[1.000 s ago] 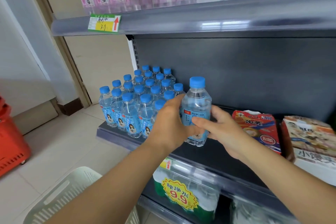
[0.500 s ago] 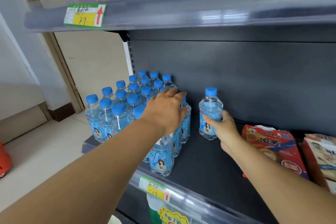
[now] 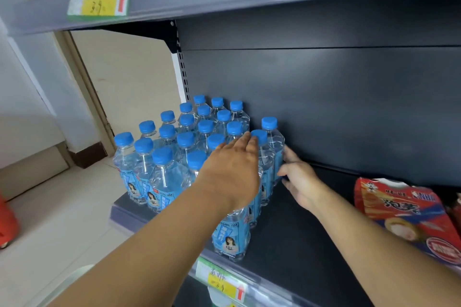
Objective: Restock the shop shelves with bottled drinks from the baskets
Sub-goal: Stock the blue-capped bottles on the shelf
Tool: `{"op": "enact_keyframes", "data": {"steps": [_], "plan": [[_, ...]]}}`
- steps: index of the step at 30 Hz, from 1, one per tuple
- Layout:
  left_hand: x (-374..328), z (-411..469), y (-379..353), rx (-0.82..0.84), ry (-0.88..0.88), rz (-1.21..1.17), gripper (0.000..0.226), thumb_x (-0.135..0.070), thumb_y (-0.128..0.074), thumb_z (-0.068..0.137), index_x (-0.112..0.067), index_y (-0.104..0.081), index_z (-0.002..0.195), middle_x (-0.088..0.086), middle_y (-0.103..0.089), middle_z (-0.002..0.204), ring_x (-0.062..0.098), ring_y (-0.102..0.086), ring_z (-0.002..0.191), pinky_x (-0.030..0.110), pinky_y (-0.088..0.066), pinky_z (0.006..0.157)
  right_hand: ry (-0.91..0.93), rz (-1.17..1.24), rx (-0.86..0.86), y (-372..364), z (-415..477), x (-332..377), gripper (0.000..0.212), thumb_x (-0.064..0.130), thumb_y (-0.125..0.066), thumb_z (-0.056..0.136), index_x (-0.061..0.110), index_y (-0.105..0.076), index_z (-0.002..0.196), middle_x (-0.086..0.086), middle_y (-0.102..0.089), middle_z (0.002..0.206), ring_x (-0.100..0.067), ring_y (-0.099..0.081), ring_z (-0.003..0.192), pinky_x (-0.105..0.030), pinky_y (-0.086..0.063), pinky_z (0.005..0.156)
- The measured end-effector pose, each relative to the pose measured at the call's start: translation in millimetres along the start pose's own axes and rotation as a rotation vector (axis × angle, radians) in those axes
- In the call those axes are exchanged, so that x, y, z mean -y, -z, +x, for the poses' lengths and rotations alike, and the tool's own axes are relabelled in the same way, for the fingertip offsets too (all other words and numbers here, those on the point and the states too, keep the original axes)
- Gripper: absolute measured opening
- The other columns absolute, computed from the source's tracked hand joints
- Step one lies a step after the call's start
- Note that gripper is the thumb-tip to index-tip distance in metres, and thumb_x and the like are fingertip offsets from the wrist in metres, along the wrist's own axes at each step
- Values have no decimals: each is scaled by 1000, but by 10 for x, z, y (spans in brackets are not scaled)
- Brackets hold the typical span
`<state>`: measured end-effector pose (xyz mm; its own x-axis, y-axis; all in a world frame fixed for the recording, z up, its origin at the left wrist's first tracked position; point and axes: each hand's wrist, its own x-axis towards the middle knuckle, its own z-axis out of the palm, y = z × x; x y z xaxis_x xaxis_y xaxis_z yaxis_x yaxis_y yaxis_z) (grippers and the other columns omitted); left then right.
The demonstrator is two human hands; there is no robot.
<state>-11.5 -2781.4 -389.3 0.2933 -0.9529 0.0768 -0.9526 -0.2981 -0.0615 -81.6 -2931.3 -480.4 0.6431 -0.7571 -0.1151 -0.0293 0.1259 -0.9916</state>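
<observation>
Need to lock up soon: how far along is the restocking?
Done: a block of blue-capped bottles stands at the shelf's left end. In hand: the right hand touches the back-right bottle, the left hand lies over the caps. Left: shelf room toward the snack bags; basket stock unseen.

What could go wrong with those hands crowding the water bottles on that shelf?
The left hand reaches over the clear plastic blue-capped bottles; a bump might topple the packed rows. The front bottle stands close to the edge of the dark metal shelf and could drop off if the right hand shoves the row.
</observation>
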Motion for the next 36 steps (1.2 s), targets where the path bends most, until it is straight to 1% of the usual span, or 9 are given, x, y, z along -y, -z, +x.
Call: {"op": "enact_keyframes", "data": {"steps": [7,11,15,17,25,29,31,33,36], "plan": [[-7,-4,26,35,16,-24,63,-21,-33,100,-9,2,151,7,5,160,25,-11,146,34,-15,117,-18,6,-6,-34,20,67,77,-21,-24,71,33,-54,118,9,-65,93,-8,-55,85,-19,-37,69],[-13,-7,19,30,31,-35,63,-19,-34,99,-9,1,151,7,4,160,27,-15,145,35,-19,115,-4,-4,-23,-59,5,60,68,-16,-30,75,32,-59,114,13,-65,93,-5,-55,89,-25,-40,86],[-21,-8,17,29,36,-28,64,-18,-35,99,-8,1,151,9,3,160,28,-16,144,36,-21,115,-2,-16,-40,-36,3,223,21,29,-49,93,44,-59,103,21,-61,106,-7,-53,106,-39,-38,92],[-14,-3,14,23,33,-15,64,-19,-35,99,-7,1,150,10,3,159,28,-15,145,36,-20,115,-11,-123,-23,-14,57,312,22,46,-53,90,44,-55,112,17,-58,116,-11,-51,114,-43,-41,97],[42,-35,53,-105,29,-117,61,-41,-27,101,-13,-8,151,1,-8,160,19,0,147,41,-3,119,-18,-276,-46,-88,310,541,42,24,-62,88,25,-51,128,-2,-65,114,-23,-63,101,-46,-51,91],[200,-214,128,-225,75,-172,66,-66,-26,90,-28,-34,144,-10,-26,154,14,-14,145,45,-12,118,0,-212,-54,-212,359,581,33,15,-58,91,18,-54,124,0,-67,93,-13,-62,72,-28,-51,61],[284,-322,100,-113,68,-82,74,-72,-33,84,-34,-24,146,-10,-18,157,18,-6,146,52,-8,116,15,-199,-87,-248,421,596,39,20,-58,92,17,-51,130,-3,-66,104,-14,-63,75,-27,-50,59],[361,-380,32,-39,67,-6,83,-78,-32,79,-40,-5,148,-8,-4,159,22,4,147,58,-3,114,15,-210,-92,-261,478,618,45,25,-60,91,18,-48,134,-5,-65,114,-21,-64,89,-36,-54,73],[442,-376,-48,-24,66,-14,87,-84,-24,73,-47,10,144,-6,12,159,26,12,146,60,2,112,-9,-253,-6,-307,494,651,33,22,-60,91,16,-51,122,-7,-65,105,-23,-62,90,-39,-51,83]]}}
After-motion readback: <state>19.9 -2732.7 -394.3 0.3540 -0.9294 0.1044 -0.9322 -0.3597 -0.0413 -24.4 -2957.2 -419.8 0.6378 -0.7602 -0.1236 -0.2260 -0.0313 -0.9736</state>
